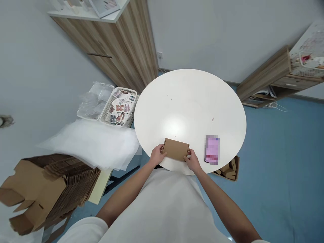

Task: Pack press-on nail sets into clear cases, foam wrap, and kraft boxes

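Observation:
A small brown cardboard box (175,149), its lid closed, sits at the near edge of the round white table (187,101). My left hand (157,155) grips its left end, thumb on the near corner and fingers at the side. At the right end, my right hand (193,161) holds the box the same way, with the thumb over the near right corner. Whatever the box may contain is hidden. To the right of my right hand lies a pixelated pink-purple object (212,150) with a dark edge.
Left of the table stand a white basket of nail-design cards (118,107), a clear tray of plastic bags (95,101) and white sheets (96,141). Flattened cardboard boxes (50,189) are stacked at lower left. A carton of small boxes (231,170) is below the table's right edge.

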Tool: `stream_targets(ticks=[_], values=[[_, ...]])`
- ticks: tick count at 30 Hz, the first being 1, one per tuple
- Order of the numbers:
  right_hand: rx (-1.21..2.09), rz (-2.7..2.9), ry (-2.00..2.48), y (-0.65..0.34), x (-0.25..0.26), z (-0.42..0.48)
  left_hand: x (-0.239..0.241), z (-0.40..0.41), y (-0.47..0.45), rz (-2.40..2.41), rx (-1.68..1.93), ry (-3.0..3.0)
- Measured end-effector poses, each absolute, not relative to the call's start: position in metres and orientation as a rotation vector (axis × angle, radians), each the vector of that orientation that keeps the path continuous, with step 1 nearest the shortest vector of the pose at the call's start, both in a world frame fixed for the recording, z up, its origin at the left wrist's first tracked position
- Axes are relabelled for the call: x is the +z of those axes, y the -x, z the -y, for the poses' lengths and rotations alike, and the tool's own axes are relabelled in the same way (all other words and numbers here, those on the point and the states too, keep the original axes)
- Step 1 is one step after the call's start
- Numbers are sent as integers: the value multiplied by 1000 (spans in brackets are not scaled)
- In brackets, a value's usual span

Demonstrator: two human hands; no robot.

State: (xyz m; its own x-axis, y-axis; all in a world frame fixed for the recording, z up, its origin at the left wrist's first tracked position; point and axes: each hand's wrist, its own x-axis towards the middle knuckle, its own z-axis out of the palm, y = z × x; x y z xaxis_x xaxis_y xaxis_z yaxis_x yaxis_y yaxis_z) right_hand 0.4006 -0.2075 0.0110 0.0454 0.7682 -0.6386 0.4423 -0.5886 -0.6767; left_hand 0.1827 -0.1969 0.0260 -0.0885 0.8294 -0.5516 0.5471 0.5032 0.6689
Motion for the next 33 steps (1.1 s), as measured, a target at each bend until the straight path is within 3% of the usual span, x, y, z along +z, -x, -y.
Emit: stream_targets(ticks=[8,17,27,33], values=[[1183,824,2065,-403,51,225,49,167,-201,-1456,412,-1479],[601,430,2048,-470,82,309,97,174,-321,-1009,201,-1881],[438,301,2229,-640,74,397,71,228,-523,-744,70,-1840],[378,336,2122,-680,67,419,73,230,-586,-553,90,-1838]])
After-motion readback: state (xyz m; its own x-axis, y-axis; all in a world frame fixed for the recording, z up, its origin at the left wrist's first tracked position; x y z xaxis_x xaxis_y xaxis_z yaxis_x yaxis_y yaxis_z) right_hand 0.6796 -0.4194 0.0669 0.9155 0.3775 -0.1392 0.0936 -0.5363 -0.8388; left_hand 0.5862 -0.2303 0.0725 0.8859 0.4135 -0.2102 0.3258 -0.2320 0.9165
